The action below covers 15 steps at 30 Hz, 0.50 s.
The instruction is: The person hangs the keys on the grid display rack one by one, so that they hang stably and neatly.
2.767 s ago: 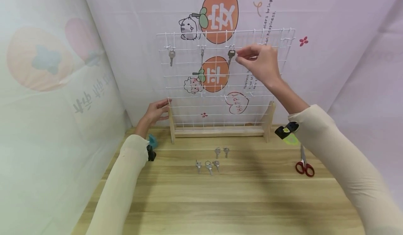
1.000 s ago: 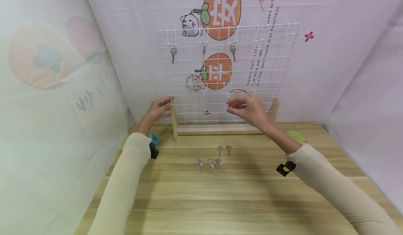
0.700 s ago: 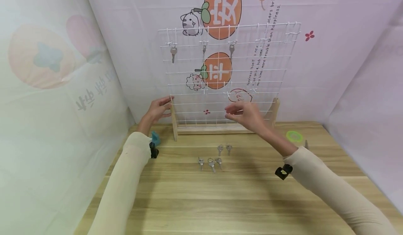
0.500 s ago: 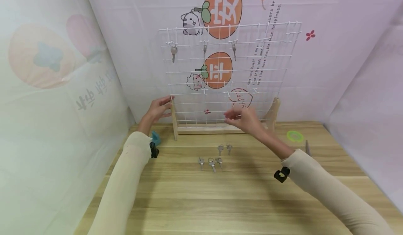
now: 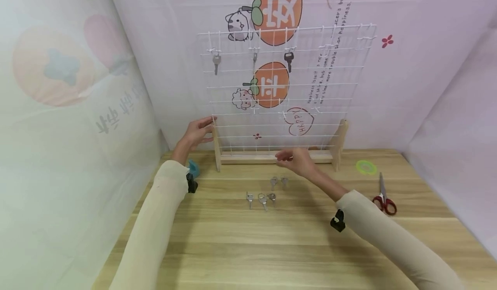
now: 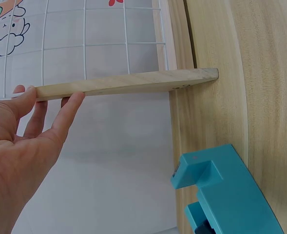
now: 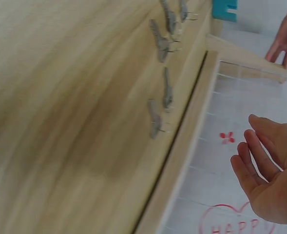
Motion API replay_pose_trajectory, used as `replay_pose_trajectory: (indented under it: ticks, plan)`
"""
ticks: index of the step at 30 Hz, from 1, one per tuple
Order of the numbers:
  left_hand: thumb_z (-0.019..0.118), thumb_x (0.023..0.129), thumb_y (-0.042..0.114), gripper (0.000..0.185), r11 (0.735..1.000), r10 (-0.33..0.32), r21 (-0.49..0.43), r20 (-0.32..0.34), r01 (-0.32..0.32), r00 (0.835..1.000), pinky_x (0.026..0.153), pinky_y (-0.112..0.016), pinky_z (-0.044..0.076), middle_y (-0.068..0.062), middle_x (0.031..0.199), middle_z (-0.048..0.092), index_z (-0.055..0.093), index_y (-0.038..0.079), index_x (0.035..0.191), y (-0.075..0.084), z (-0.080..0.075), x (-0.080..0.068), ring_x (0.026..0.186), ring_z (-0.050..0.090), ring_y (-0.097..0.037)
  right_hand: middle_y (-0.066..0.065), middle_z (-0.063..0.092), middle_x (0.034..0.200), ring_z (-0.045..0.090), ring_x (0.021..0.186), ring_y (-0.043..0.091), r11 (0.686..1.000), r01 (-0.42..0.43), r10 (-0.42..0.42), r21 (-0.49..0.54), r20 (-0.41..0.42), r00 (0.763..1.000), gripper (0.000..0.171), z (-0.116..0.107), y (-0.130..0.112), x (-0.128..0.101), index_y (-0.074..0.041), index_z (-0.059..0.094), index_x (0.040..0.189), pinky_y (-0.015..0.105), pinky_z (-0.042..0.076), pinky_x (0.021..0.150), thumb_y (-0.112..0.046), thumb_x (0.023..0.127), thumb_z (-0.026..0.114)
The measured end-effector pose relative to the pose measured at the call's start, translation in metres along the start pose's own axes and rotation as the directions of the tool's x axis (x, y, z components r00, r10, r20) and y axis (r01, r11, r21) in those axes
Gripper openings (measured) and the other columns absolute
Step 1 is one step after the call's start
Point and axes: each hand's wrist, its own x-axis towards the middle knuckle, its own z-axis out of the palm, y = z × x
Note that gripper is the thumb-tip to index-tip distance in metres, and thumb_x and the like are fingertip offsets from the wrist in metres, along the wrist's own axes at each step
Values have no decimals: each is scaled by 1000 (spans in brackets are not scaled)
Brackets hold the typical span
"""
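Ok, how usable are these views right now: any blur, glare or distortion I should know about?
Head view: evenly lit and sharp, edges bowed by the wide lens, soft shadows under the arms. Right wrist view: motion-smeared, so the table grain streaks and the loose keys look fuzzy beside the empty right hand. Left wrist view: crisp, no glare, the left hand touching the wooden rack post.

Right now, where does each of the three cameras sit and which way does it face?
Head: looks forward and down at the rack, keys, scissors; both arms show.
Left wrist: beside the left hand, whose fingers touch the rack's wooden post; a teal block below.
Right wrist: beside the open right hand, facing the tabletop keys and rack base.
Head and right wrist views share the keys and both hands.
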Motion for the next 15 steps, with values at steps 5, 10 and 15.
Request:
replay_pose_trajectory:
  ticks: [5, 10, 15]
  plan:
    - [49, 111, 8, 48, 1000, -11, -29, -5, 10, 1000, 115, -56, 44, -9, 168, 32, 45, 14, 158, 1, -1, 1, 146, 43, -37, 13, 78, 98, 75, 91, 27, 999, -42, 43, -24, 20, 999, 16, 13, 12, -1, 2, 77, 105, 42, 63, 85, -3, 89, 81]
    - [50, 111, 8, 49, 999, -18, -30, -2, 18, 1000, 115, -56, 44, -8, 168, 32, 46, 15, 158, 1, -1, 2, 145, 43, -36, 14, 78, 103, 75, 95, 27, 995, -64, 70, -75, 76, 995, 20, 25, 22, -5, 2, 77, 109, 45, 62, 89, -5, 91, 80]
    - [48, 110, 4, 50, 999, -27, -40, 19, 28, 999, 117, -58, 40, -11, 169, 29, 42, 11, 159, 10, 2, -5, 147, 41, -39, 13, 78, 106, 73, 95, 26, 988, -97, 112, -120, 127, 986, 23, 37, 31, -8, 2, 76, 113, 41, 62, 85, -8, 92, 79]
